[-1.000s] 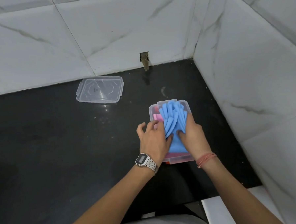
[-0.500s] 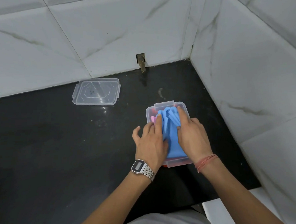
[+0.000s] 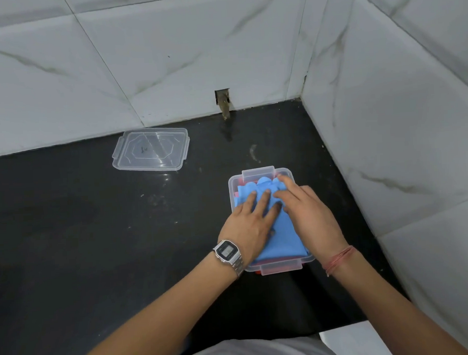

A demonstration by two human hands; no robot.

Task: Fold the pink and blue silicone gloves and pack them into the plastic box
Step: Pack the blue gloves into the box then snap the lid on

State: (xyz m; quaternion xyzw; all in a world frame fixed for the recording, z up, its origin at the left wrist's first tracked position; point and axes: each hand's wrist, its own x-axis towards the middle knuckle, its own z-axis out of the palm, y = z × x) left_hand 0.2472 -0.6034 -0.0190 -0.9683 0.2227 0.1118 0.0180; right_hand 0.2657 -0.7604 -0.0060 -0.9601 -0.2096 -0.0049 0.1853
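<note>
The clear plastic box (image 3: 258, 173) sits on the black counter near the right wall. Blue gloves (image 3: 286, 237) lie folded on top inside it, and a strip of pink glove (image 3: 236, 195) shows along the left edge underneath. My left hand (image 3: 247, 225), with a metal watch on the wrist, lies flat on the blue gloves with fingers spread. My right hand (image 3: 309, 214) presses flat on their right side, its fingers reaching the folded glove fingers at the far end.
The box's clear lid (image 3: 151, 150) lies apart at the back left, by the tiled wall. The black counter (image 3: 68, 240) stretches to the left. A tiled wall (image 3: 401, 141) stands close on the right. A small hole (image 3: 222, 99) is in the back wall.
The blue glove fingers, which stuck up over the far end, are now pushed down inside the box. Both hands have slid forward and flattened onto the gloves.
</note>
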